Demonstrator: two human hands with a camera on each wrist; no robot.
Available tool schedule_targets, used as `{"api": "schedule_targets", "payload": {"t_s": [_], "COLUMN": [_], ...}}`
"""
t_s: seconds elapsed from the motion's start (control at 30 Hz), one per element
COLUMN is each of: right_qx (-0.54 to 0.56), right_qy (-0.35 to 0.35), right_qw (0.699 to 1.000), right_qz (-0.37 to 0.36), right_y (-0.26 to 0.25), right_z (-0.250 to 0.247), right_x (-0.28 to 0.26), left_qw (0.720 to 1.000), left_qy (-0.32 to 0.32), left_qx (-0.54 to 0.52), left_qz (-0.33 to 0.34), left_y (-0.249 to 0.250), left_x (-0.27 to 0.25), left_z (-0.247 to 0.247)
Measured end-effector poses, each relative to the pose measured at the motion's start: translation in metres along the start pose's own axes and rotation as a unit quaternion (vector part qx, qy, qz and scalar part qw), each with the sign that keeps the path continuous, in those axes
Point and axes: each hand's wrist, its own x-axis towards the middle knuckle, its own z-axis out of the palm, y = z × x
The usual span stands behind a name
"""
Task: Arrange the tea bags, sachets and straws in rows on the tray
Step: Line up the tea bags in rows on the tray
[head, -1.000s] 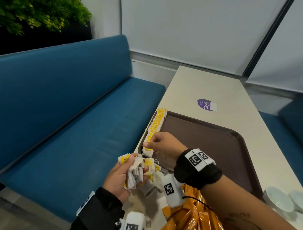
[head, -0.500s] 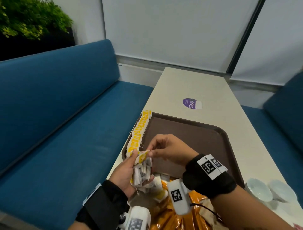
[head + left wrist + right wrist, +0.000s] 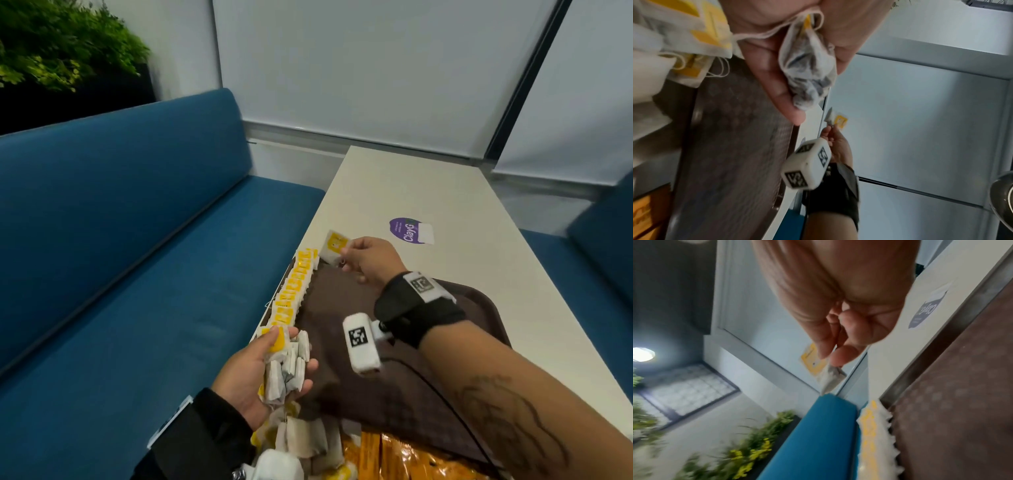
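A brown tray [image 3: 342, 308] lies on the pale table, with a row of yellow-tagged tea bags [image 3: 294, 291] along its left rim. My right hand [image 3: 368, 260] pinches one tea bag [image 3: 334, 246] by its edge, just past the row's far end, above the tray's far left corner. The same tea bag [image 3: 828, 376] hangs from my fingertips in the right wrist view. My left hand [image 3: 267, 373] grips a bunch of tea bags [image 3: 286, 370] at the tray's near left corner, and the bunch [image 3: 809, 68] fills the palm in the left wrist view.
More loose tea bags [image 3: 308, 442] and orange sachets [image 3: 394, 459] lie in a pile at the near edge. A purple sticker [image 3: 409, 231] is on the table [image 3: 445, 192] beyond the tray. A blue bench [image 3: 137, 274] runs along the left.
My right hand took one tea bag from the bunch in my left hand and carried it away to the far end of the row. The left hand stayed near the tray's near corner.
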Motion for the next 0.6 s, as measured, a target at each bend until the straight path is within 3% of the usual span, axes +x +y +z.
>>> {"api": "schedule_targets", "payload": {"t_s": [0.1, 0.23, 0.3, 0.33, 0.4, 0.43, 0.5, 0.57, 0.6], "right_qx": [-0.034, -0.124, -0.101, -0.107, -0.062, -0.165, -0.381, -0.401, -0.372], "right_qy": [0.024, -0.002, 0.001, -0.018, 0.029, 0.022, -0.019, -0.030, -0.005], "right_qw": [0.997, 0.985, 0.985, 0.983, 0.981, 0.973, 0.919, 0.913, 0.923], "right_qz": [0.060, 0.122, 0.141, 0.150, 0.183, 0.162, 0.102, 0.072, 0.095], "right_y": [0.012, 0.032, 0.041, 0.054, 0.048, 0.054, 0.053, 0.049, 0.050], "right_z": [-0.001, 0.000, 0.006, 0.035, 0.039, 0.043, 0.046, 0.044, 0.043], "right_x": [0.025, 0.043, 0.052, 0.097, 0.099, 0.101, 0.103, 0.106, 0.111], "left_qw": [1.000, 0.999, 0.999, 0.999, 0.998, 0.998, 0.998, 0.997, 0.997], "left_qy": [-0.002, -0.014, -0.023, 0.000, 0.007, 0.007, 0.005, -0.002, 0.000], "left_qx": [-0.001, -0.015, -0.021, -0.042, -0.042, -0.043, -0.049, -0.053, -0.053], "left_qz": [-0.007, -0.028, -0.033, -0.024, -0.042, -0.040, -0.045, -0.050, -0.055], "left_y": [-0.001, -0.007, -0.006, -0.001, 0.001, 0.001, -0.002, -0.001, 0.000], "left_x": [-0.006, -0.021, -0.021, 0.012, 0.010, 0.011, 0.009, 0.008, 0.007], "left_z": [-0.004, -0.005, -0.004, -0.017, -0.013, -0.016, -0.016, -0.015, -0.014]}}
